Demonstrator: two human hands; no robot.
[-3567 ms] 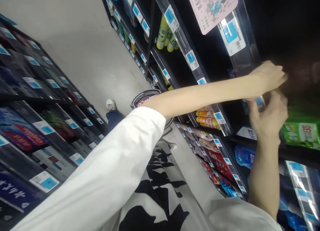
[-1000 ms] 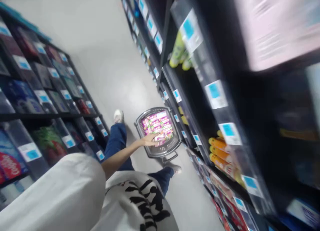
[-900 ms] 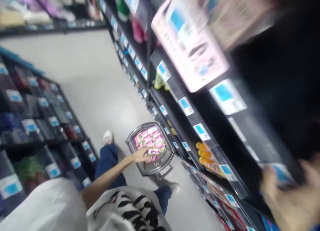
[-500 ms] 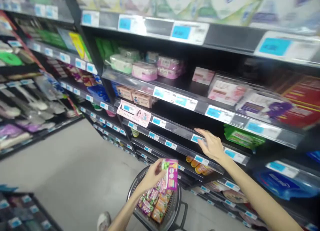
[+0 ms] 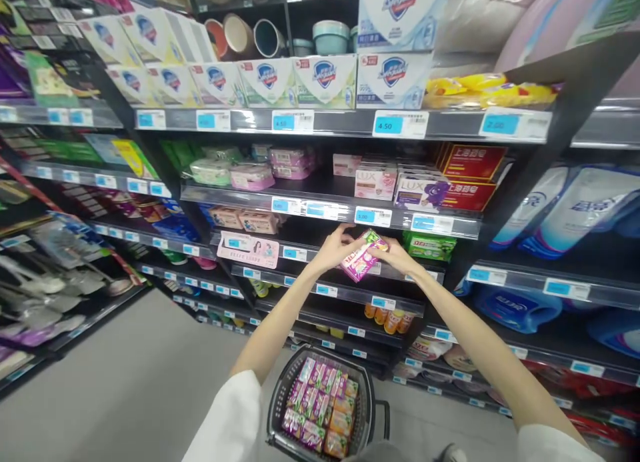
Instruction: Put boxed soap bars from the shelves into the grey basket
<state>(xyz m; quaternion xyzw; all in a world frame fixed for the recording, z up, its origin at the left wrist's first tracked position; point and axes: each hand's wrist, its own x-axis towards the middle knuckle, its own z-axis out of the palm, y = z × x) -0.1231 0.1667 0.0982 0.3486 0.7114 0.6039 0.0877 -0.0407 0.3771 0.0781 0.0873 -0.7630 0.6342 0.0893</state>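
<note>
My left hand (image 5: 336, 249) and my right hand (image 5: 396, 256) are both closed on a purple-and-white soap pack (image 5: 361, 261), one at each side of it. The pack is tilted, in front of the shelf edge below the Lux boxes (image 5: 376, 182). To the right of my right hand, on the same shelf level, lie green packs (image 5: 430, 247). Below my hands a dark shopping basket (image 5: 371, 409) stands on the floor. It holds several purple packs (image 5: 313, 402) and orange packs (image 5: 341, 422) in rows.
Shelf edges with price tags (image 5: 373, 216) run across in front of me. White Safeguard boxes (image 5: 327, 82) stand above, red soap boxes (image 5: 470, 195) at the right. Blue detergent bottles (image 5: 517, 307) fill the right bay. Utensils (image 5: 60, 275) hang at the left. The basket's handle (image 5: 385, 419) sticks out.
My left hand has risen from above the basket to the shelf with the soap pack. My right hand has left the shelf edge and now grips the pack too. The view has tilted up.
</note>
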